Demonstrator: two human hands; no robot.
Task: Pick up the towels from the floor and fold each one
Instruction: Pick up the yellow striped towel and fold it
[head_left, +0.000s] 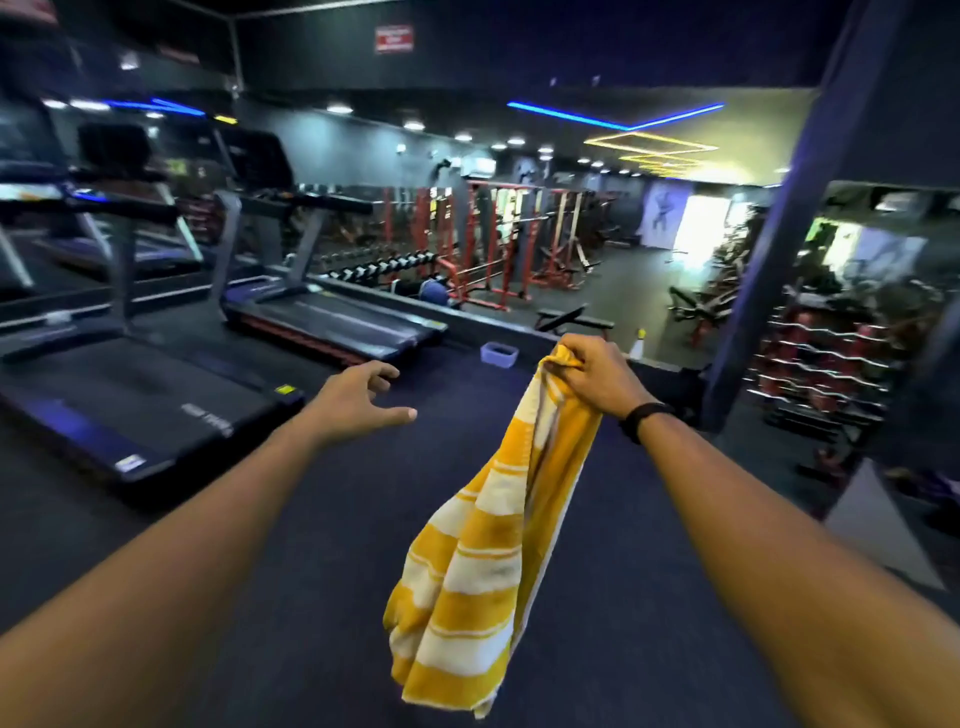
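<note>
So the towel (480, 551) hangs pretty much straight down from the right hand (592, 376), long axis running top to bottom, slanting a bit toward lower left, well off the dark floor (322, 597). It's yellow with white stripes, bunched and creased, one corner poking out above the fist that grips it. Left hand (358, 397) is out in front holding nothing, fingers loose and spread. Treadmills (156, 395) sit off to the left.
</note>
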